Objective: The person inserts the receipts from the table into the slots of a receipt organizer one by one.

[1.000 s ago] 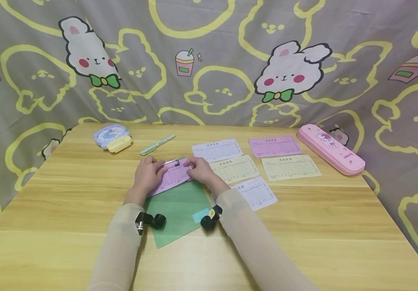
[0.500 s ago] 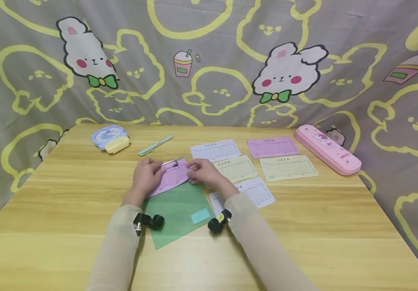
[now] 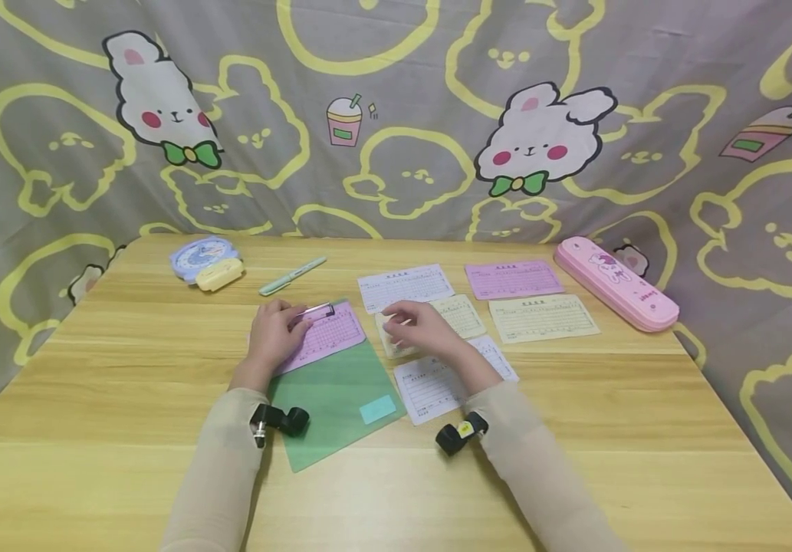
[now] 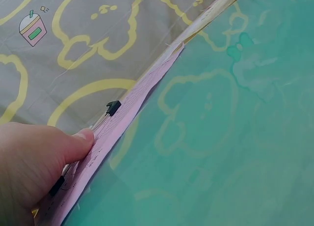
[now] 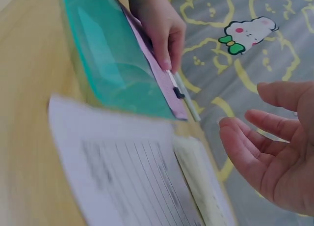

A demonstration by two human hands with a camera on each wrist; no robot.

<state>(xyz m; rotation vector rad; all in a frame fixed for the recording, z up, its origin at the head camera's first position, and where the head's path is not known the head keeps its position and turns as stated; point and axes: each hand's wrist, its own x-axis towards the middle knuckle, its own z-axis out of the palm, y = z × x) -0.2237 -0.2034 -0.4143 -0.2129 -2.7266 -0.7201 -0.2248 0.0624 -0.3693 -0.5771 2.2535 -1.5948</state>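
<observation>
Clipboard [image 3: 333, 410] bears a pink slip [image 3: 333, 333]; pencil case [image 3: 616, 284] lies closed.

Paper slips [image 3: 463, 316] and pen [image 3: 292, 277] on table [image 3: 616, 429]

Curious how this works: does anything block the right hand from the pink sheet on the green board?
Nothing visible stands between the right hand and the pink sheet; the left hand overlaps its left end.

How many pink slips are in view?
2: the near slip on the green board, by the left hand; the far slip beside the pencil case. More may be hidden underneath.
</observation>
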